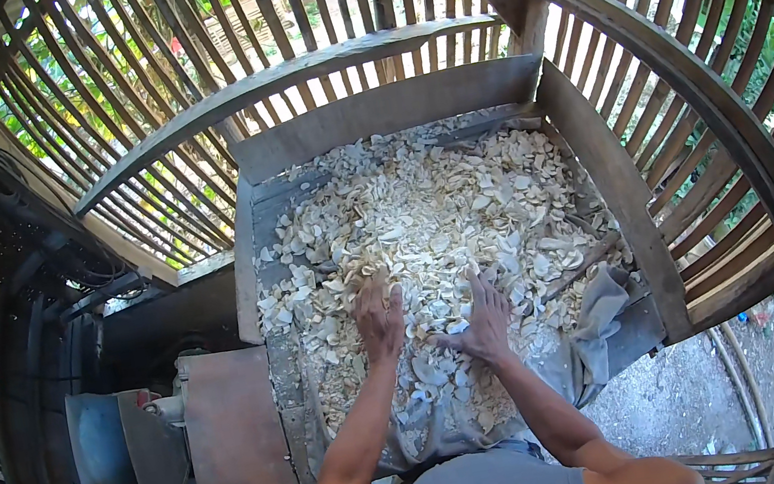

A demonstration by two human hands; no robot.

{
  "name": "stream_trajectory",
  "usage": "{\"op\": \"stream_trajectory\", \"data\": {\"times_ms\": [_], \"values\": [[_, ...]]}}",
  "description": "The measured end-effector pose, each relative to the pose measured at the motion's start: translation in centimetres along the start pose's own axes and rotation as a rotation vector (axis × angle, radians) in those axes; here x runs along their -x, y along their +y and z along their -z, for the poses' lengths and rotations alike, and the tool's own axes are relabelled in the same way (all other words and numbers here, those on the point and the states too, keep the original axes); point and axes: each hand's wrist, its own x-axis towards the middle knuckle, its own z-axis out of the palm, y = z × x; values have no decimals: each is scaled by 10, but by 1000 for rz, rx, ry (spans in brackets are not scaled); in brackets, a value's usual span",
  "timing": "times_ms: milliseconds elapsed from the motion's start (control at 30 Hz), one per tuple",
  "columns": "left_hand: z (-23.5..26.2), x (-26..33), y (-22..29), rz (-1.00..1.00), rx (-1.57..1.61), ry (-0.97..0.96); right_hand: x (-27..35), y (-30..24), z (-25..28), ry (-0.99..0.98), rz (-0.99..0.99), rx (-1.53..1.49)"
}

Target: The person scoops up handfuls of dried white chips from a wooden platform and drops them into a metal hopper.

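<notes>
A broad heap of pale, dried, flaky chips (405,229) fills a wooden tray with raised boards (387,115). My left hand (381,319) rests on the near middle of the heap, fingers stretched forward with their tips among the chips. A short way to its right, my right hand (485,320) lies on the chips too, thumb spread out to the left and fingers pointing away from me. Neither hand has closed round anything. Loose chips and finer crumbs lie between the hands and along the near edge, by my body.
A grey cloth (601,314) is draped over the tray's right near corner. Left of the tray are a reddish-brown metal sheet (234,423) and a bluish metal hopper (101,449). Wooden slat walls (281,86) enclose the far and right sides. Cables (16,169) hang at left.
</notes>
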Motion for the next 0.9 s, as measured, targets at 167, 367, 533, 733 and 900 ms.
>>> {"op": "stream_trajectory", "data": {"times_ms": [167, 367, 533, 733, 900], "values": [[-2, -3, -7, -45, 33, -20, -4, 6, -6, -51, 16, -2], [-6, -12, 2, -32, 176, -18, -17, 0, -8, -49, 40, 22], [-23, -21, 11, 4, 442, 11, -47, -4, -16, 11, 145, -206], [-35, -21, 34, 182, 762, 89, -62, -22, -10, -4, 78, -504], [-38, -22, 54, 324, 1020, 205, -73, -32, -19, 148, 179, -583]]}}
